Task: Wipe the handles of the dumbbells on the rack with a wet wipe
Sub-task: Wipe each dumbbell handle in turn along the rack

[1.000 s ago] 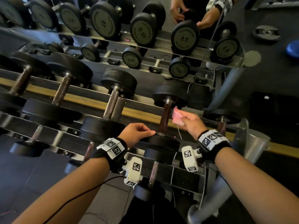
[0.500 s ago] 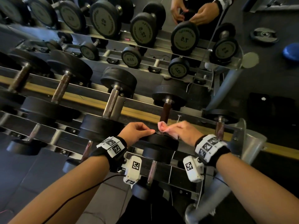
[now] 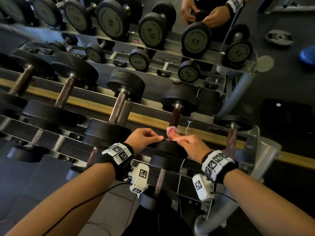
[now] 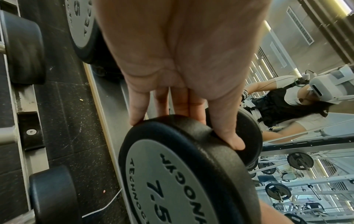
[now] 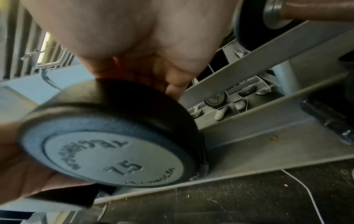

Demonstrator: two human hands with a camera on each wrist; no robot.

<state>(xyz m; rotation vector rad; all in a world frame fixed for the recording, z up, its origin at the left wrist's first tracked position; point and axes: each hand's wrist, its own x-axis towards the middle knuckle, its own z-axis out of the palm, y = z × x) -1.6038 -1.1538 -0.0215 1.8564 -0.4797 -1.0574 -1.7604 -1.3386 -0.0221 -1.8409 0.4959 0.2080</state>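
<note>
- Two hands: left hand [image 3: 144,138] and right hand [image 3: 190,145].
- One pink wet wipe [image 3: 172,131].
- One rack [image 3: 71,145], two tiers in view.
- Five upper-tier dumbbells [image 3: 126,86], counting the 7.5 dumbbell [image 3: 179,99]; possibly a sixth at the dim left edge.
- Three lower-tier dumbbells [image 3: 92,155], judged by the handles showing.
- Two patterned wristbands [image 3: 119,152], one per wrist.
- Two white wrist cameras [image 3: 139,178], one per wrist.
- One weight plate [image 3: 279,38] on the floor, seen in the mirror.
- One blue rounded pad [image 3: 306,55] beside that plate.
</note>
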